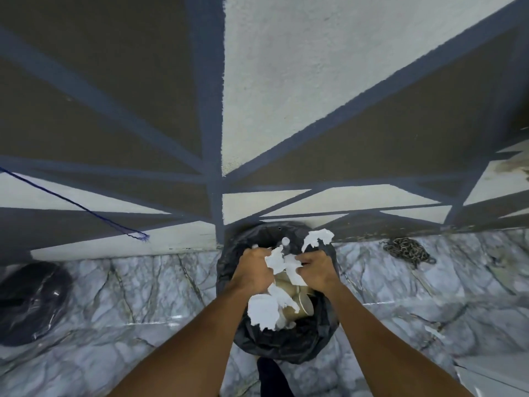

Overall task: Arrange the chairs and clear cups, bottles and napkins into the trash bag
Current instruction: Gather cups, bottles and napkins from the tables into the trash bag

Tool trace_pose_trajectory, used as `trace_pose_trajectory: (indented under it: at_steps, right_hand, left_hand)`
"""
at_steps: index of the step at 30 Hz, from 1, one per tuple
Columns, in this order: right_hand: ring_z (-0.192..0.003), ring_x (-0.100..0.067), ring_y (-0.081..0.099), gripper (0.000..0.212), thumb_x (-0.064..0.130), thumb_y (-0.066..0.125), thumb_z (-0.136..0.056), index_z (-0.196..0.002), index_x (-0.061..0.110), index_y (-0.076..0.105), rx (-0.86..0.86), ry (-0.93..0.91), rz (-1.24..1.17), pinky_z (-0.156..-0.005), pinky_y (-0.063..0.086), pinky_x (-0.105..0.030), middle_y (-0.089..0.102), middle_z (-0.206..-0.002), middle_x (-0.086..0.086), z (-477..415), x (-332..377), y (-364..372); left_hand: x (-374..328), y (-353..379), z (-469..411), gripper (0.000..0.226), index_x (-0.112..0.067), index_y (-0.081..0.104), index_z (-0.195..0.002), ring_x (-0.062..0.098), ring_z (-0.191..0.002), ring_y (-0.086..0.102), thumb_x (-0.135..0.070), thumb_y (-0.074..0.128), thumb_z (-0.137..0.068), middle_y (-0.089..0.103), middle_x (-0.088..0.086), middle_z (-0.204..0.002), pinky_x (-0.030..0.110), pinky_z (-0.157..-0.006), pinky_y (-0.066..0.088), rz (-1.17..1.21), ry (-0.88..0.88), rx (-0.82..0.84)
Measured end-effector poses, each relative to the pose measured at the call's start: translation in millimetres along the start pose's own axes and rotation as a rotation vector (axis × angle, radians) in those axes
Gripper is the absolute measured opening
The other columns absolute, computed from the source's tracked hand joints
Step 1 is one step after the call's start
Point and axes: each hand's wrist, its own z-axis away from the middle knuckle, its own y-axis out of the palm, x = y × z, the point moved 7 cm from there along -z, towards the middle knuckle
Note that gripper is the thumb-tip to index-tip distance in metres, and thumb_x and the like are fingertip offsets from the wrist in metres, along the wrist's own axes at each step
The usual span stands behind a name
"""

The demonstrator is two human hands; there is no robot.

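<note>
A black trash bag stands open on the marble floor against the wall. Over its mouth, my left hand and my right hand are both closed on crumpled white napkins. More white napkins and beige paper cups lie inside the bag. A clear bottle top pokes up at the far side of the bag, next to another torn napkin on the rim.
A second black bag lies on the floor at the left. A rusty chain is heaped by the wall at the right. A blue string hangs across the painted wall. My dark shoe is just below the bag.
</note>
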Motion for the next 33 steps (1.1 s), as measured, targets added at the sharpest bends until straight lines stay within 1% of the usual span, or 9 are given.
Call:
trace_pose_trajectory:
  at_steps: [2, 5, 11, 17, 21, 23, 25, 30, 33]
  right_hand:
    - [-0.102, -0.011, 0.064, 0.030, 0.003, 0.066, -0.084, -0.113, 0.009, 0.073, -0.005, -0.017, 0.002, -0.077, 0.041, -0.008, 0.070, -0.117, -0.005, 1.2, 5.9, 1.3]
    - [-0.090, -0.008, 0.063, 0.021, 0.002, 0.065, -0.085, -0.102, 0.008, 0.076, 0.022, -0.052, 0.011, -0.080, 0.044, -0.010, 0.072, -0.108, -0.007, 6.0, 19.3, 13.3]
    - [-0.097, -0.017, 0.066, 0.022, 0.004, 0.062, -0.086, -0.103, 0.009, 0.075, 0.144, -0.248, 0.152, -0.080, 0.047, -0.013, 0.073, -0.104, -0.008, 44.4, 78.0, 69.7]
    - [-0.097, -0.018, 0.069, 0.031, 0.003, 0.060, -0.078, -0.102, 0.012, 0.077, 0.221, -0.580, 0.297, -0.089, 0.052, -0.025, 0.076, -0.102, -0.004, 126.3, 182.2, 149.6]
    - [-0.101, -0.017, 0.068, 0.033, 0.009, 0.060, -0.076, -0.105, 0.016, 0.076, 0.263, -0.799, 0.390, -0.093, 0.052, -0.027, 0.075, -0.107, -0.001, 214.0, 249.9, 223.7]
    - [-0.099, -0.017, 0.068, 0.036, 0.010, 0.059, -0.075, -0.106, 0.017, 0.076, 0.294, -0.896, 0.427, -0.093, 0.052, -0.026, 0.075, -0.106, -0.003, 264.8, 276.1, 266.2]
    - [-0.095, -0.020, 0.068, 0.037, 0.009, 0.059, -0.074, -0.105, 0.017, 0.076, 0.323, -1.016, 0.457, -0.090, 0.053, -0.028, 0.076, -0.103, -0.005, 321.3, 298.6, 311.1]
    - [-0.092, -0.019, 0.069, 0.034, 0.005, 0.058, -0.073, -0.100, 0.015, 0.077, 0.471, -1.308, 0.485, -0.087, 0.056, -0.036, 0.076, -0.099, -0.002, 478.5, 336.2, 428.7]
    - [-0.091, -0.019, 0.069, 0.029, 0.012, 0.062, -0.075, -0.100, 0.014, 0.076, 0.601, -1.486, 0.537, -0.086, 0.056, -0.037, 0.076, -0.098, -0.002, 574.7, 334.7, 498.6]
  left_hand:
    - [5.4, -8.5, 4.4, 0.039, -0.014, 0.072, -0.118, 0.021, -0.099, 0.067, -0.005, 0.069, -0.081, 0.070, 0.008, -0.117, 0.025, -0.087, 0.053, 0.029, -0.005, -0.028]
    - [24.3, -26.8, 14.0, 0.039, -0.012, 0.071, -0.120, 0.020, -0.101, 0.067, -0.005, 0.070, -0.081, 0.071, 0.006, -0.118, 0.027, -0.093, 0.054, 0.090, -0.049, -0.092]
    - [76.3, -64.1, 61.1, 0.036, -0.016, 0.071, -0.117, 0.017, -0.097, 0.068, -0.017, 0.069, -0.080, 0.070, 0.005, -0.117, 0.025, -0.091, 0.054, 0.155, -0.139, -0.196]
    - [123.8, -140.0, 161.8, 0.033, -0.014, 0.072, -0.111, 0.023, -0.100, 0.067, -0.010, 0.066, -0.079, 0.071, 0.005, -0.109, 0.025, -0.088, 0.051, 0.149, -0.147, -0.429]
    - [194.2, -194.4, 257.9, 0.040, -0.020, 0.069, -0.106, 0.027, -0.106, 0.065, -0.032, 0.051, -0.073, 0.071, 0.005, -0.110, 0.033, -0.088, 0.053, 0.091, -0.202, -0.622]
    - [228.1, -218.0, 317.4, 0.036, -0.016, 0.069, -0.113, 0.029, -0.110, 0.062, -0.020, 0.057, -0.079, 0.068, 0.006, -0.115, 0.034, -0.091, 0.049, 0.059, -0.239, -0.725]
    - [258.9, -238.1, 384.4, 0.028, -0.011, 0.071, -0.099, 0.034, -0.101, 0.064, -0.011, 0.056, -0.076, 0.070, 0.009, -0.103, 0.037, -0.086, 0.051, 0.064, -0.247, -0.838]
    - [346.3, -254.8, 560.1, 0.037, -0.014, 0.072, -0.098, 0.028, -0.094, 0.061, -0.020, 0.050, -0.069, 0.071, 0.005, -0.099, 0.039, -0.085, 0.052, 0.106, -0.410, -1.075]
    - [394.9, -241.4, 657.7, 0.027, -0.017, 0.069, -0.095, 0.026, -0.092, 0.060, -0.017, 0.055, -0.072, 0.068, 0.000, -0.096, 0.041, -0.082, 0.054, 0.126, -0.573, -1.184]
